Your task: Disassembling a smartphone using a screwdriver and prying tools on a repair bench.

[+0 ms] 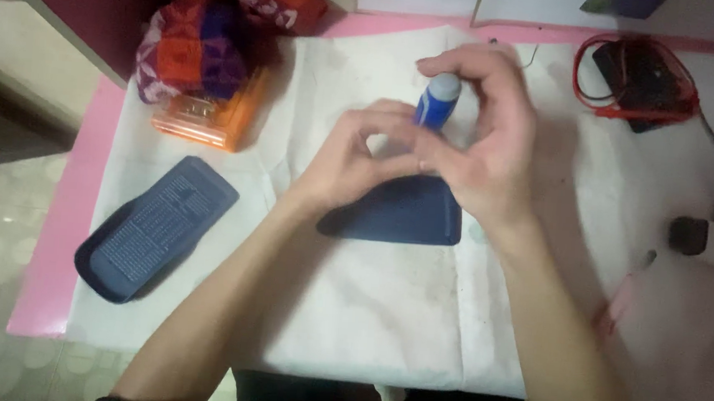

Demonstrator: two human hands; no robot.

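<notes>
My right hand point(486, 130) is curled around a small blue tube with a pale cap point(439, 102), held upright above the white paper point(366, 310). My left hand point(352, 154) meets it from the left, fingertips touching the tube's lower part. Directly beneath both hands lies a dark blue flat case piece point(398, 216), partly covered by them. A second dark blue piece with a ribbed inner face point(154, 228) rests apart at the left on the paper.
An orange plastic box point(208, 119) under a red and purple patterned cloth point(205, 39) stands at the back left. A black device with red wires point(642, 78) lies at the back right, a white tool with a black tip point(710, 242) at the right edge, and a pink pen point(622, 299).
</notes>
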